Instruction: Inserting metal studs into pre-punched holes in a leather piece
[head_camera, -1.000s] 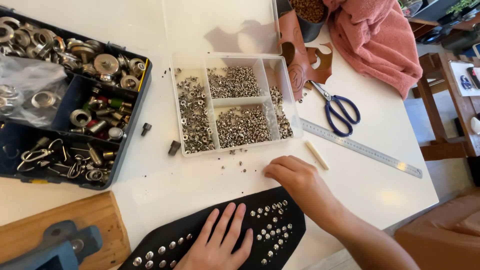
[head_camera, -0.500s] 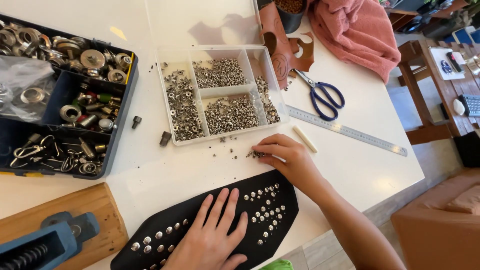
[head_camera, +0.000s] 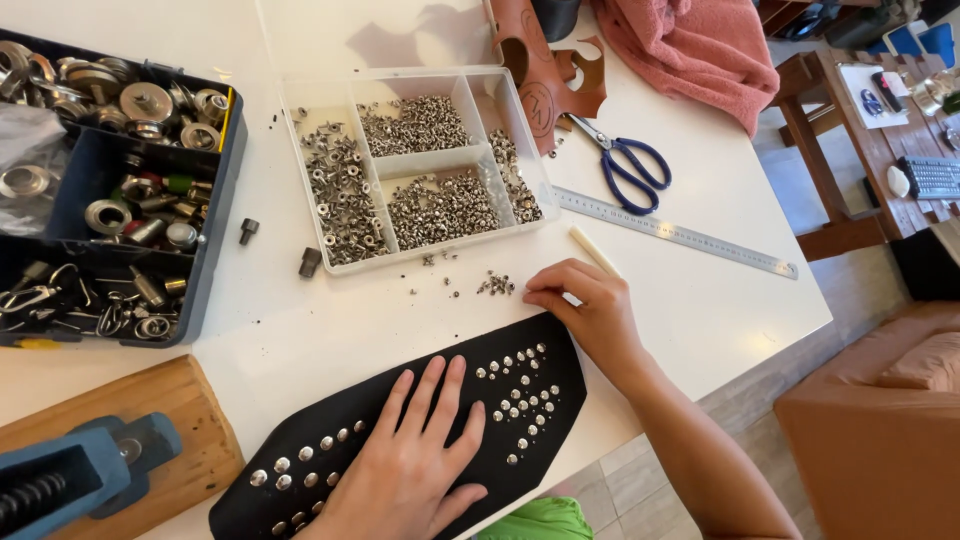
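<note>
A black leather piece (head_camera: 540, 385) studded with silver rivets lies at the table's near edge. My left hand (head_camera: 415, 460) rests flat on it, fingers spread. My right hand (head_camera: 585, 305) hovers at the leather's far end, fingertips pinched together beside a small heap of loose rivets (head_camera: 496, 285) on the white table (head_camera: 700, 300). Whether a rivet is between the fingers cannot be told. Just beyond stands a clear compartment box (head_camera: 300, 185) full of silver rivets.
A dark blue hardware case (head_camera: 215, 225) with rings and buckles is at left. Blue scissors (head_camera: 630, 170), a metal ruler (head_camera: 680, 235), brown leather scraps (head_camera: 545, 70) and a pink cloth (head_camera: 690, 45) lie at back right. A wooden block with a blue press (head_camera: 80, 470) sits near left.
My right hand has slid left along the table toward the loose rivets and closed its fingertips. My left hand stays flat on the leather.
</note>
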